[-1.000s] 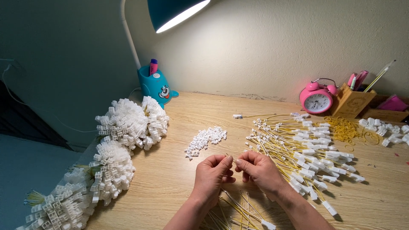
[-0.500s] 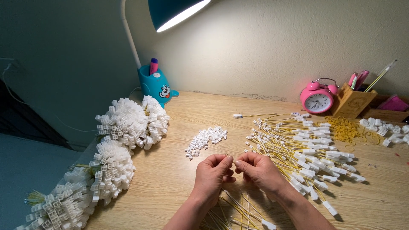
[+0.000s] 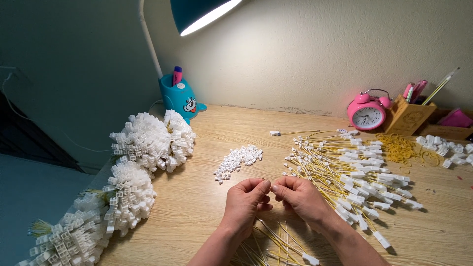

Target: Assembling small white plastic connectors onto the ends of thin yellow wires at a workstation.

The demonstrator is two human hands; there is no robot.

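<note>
Thin yellow wire — white-tipped

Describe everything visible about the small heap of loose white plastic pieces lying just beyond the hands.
The small heap of loose white plastic pieces is a scatter of tiny blocky connector-like bits, matte white, lying flat on the light wooden desk. It forms a narrow band running diagonally from near-left to far-right, denser at its far end. It sits beyond the left hand, apart from it. Nothing touches it but the desk. Details of single pieces are too small to tell.
</note>
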